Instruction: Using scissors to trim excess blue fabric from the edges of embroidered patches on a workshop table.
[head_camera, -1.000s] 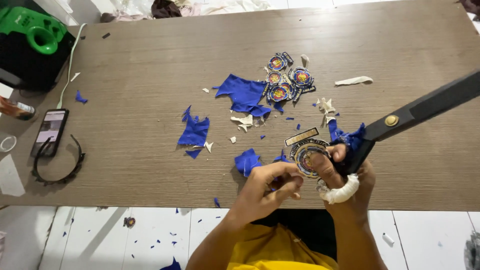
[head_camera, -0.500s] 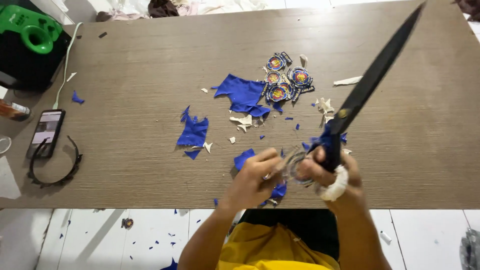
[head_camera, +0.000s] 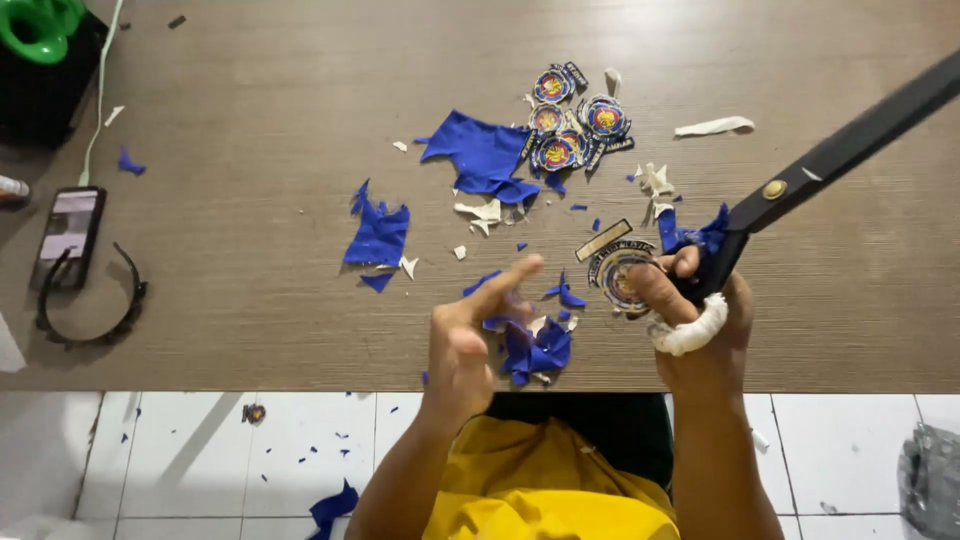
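Lower right of centre: right hand (head_camera: 700, 320) wrapped around the handles of big black scissors (head_camera: 830, 160), fingers clamped through the loops, a white padding strip (head_camera: 688, 336) wound round one loop, likely to cushion the grip. Blades closed into one long bar slanting to the upper right corner, lifted clear of the wooden table (head_camera: 250, 130). Pinned against the same hand, under thumb and fingertips, a round embroidered patch (head_camera: 612, 272) with a scrap of blue fabric (head_camera: 695, 236) attached beside the handles, held there probably to keep it ready at the blades. Lower centre: left hand (head_camera: 465, 345) free, fingers spread apart, index stretched toward the patch, gripping nothing, hovering over a crumpled heap of blue offcuts (head_camera: 535, 350) at the table's near edge. Upper centre: finished patches (head_camera: 570, 120) grouped in a small cluster, apart from the trimmings, beside a larger blue cloth piece (head_camera: 480, 150). Left of centre another blue scrap (head_camera: 378, 232); white backing bits scattered between. Far left: phone (head_camera: 68, 232) lying flat with a dark headband (head_camera: 90, 310) curved round its lower end, well apart from the cutting.
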